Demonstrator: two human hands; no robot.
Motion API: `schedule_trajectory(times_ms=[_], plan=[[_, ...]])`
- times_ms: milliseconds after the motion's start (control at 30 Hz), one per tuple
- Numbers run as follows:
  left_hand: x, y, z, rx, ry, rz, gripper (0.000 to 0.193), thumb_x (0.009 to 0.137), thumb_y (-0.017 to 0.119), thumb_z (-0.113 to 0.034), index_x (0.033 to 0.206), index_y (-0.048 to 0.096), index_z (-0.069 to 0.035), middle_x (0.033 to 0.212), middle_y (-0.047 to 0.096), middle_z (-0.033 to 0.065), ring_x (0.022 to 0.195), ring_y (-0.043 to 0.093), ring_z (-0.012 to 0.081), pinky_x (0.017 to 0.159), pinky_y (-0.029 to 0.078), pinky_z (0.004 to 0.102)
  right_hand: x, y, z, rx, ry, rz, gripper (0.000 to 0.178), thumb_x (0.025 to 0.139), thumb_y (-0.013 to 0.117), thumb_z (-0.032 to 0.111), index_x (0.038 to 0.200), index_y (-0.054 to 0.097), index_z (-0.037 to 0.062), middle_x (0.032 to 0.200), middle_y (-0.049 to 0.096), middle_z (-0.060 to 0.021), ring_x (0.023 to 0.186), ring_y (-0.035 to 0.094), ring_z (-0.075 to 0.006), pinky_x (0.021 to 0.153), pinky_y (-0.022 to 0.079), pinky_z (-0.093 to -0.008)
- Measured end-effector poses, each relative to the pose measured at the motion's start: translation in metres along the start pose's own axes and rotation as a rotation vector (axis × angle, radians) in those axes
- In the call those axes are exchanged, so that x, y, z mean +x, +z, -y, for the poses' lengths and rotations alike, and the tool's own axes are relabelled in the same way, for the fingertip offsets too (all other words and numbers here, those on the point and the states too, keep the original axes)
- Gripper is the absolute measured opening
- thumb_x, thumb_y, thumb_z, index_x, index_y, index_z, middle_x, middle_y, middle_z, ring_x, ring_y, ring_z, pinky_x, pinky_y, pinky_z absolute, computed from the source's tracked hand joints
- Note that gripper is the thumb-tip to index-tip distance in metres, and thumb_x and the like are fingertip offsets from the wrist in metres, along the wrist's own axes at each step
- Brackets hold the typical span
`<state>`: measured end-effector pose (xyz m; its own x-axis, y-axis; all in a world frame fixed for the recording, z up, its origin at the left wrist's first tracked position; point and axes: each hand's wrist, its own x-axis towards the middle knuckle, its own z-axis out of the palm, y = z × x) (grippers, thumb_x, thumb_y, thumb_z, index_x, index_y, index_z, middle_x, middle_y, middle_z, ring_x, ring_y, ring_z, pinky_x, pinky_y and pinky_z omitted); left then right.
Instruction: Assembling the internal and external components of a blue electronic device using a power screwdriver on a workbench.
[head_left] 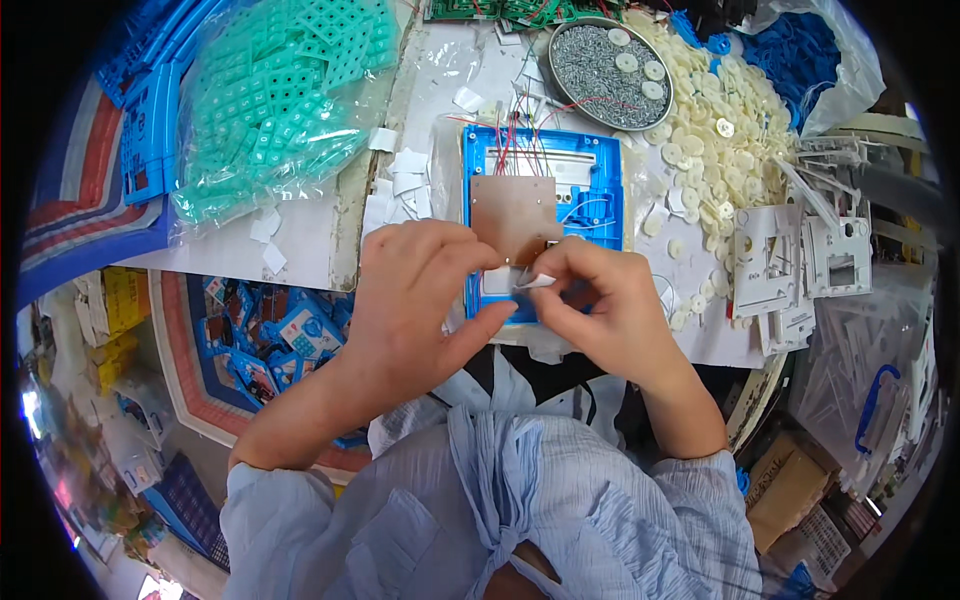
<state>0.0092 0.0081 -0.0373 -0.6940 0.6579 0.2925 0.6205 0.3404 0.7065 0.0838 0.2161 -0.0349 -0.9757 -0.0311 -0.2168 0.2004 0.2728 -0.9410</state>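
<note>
At the desk (330,225), my left hand (415,300) and right hand (600,305) pinch a flimsy white paper slip (535,281) by its edges, at six o'clock of the rigid blue casing (545,215).

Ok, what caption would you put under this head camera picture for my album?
Two hands pinch a small white strip over a blue plastic case with a brown board.
</note>
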Motion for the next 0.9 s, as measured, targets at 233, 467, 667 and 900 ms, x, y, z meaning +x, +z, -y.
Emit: schedule_trajectory(times_ms=[233,467,667,900], plan=[[-0.002,0.006,0.008,0.097,0.108,0.139,0.022,0.076,0.081,-0.014,0.095,0.069,-0.013,0.098,0.065,0.001,0.094,0.059,0.0218,0.09,0.035,0.0429,-0.002,0.001,0.006,-0.138,-0.088,0.004,0.015,0.081,0.075,0.005,0.093,0.066,0.0033,0.083,0.063,-0.0072,0.069,0.063,-0.0203,0.059,0.05,-0.0308],[0.001,-0.002,-0.004,-0.205,-0.252,0.153,0.009,0.092,0.072,-0.013,0.096,0.069,-0.006,0.081,0.066,0.0038,0.06,0.056,0.0108,0.054,0.04,0.028,0.0,-0.001,-0.006,-0.591,-0.599,-0.187,0.023,0.07,0.08,0.007,0.091,0.07,0.0075,0.088,0.063,-0.0052,0.073,0.06,-0.024,0.059,0.05,-0.0334],[0.011,-0.012,0.007,-0.936,-0.906,0.613,0.027,0.106,0.054,-0.021,0.1,0.069,0.0,0.066,0.067,0.0041,0.044,0.048,0.0043,0.042,0.036,0.0211,-0.003,0.009,-0.021,-0.566,-0.686,-0.205,0.026,0.067,0.081,0.007,0.092,0.073,0.0075,0.087,0.064,-0.0036,0.072,0.059,-0.0221,0.056,0.047,-0.0327],[0.011,-0.004,0.007,-0.91,-0.886,0.619,0.022,0.105,0.056,-0.019,0.095,0.065,-0.002,0.065,0.066,0.0037,0.043,0.048,0.0043,0.041,0.035,0.0213,-0.005,0.014,-0.022,-0.607,-0.658,-0.225,0.026,0.068,0.081,0.009,0.093,0.074,0.0092,0.086,0.063,-0.0016,0.072,0.058,-0.0208,0.054,0.046,-0.0316]])
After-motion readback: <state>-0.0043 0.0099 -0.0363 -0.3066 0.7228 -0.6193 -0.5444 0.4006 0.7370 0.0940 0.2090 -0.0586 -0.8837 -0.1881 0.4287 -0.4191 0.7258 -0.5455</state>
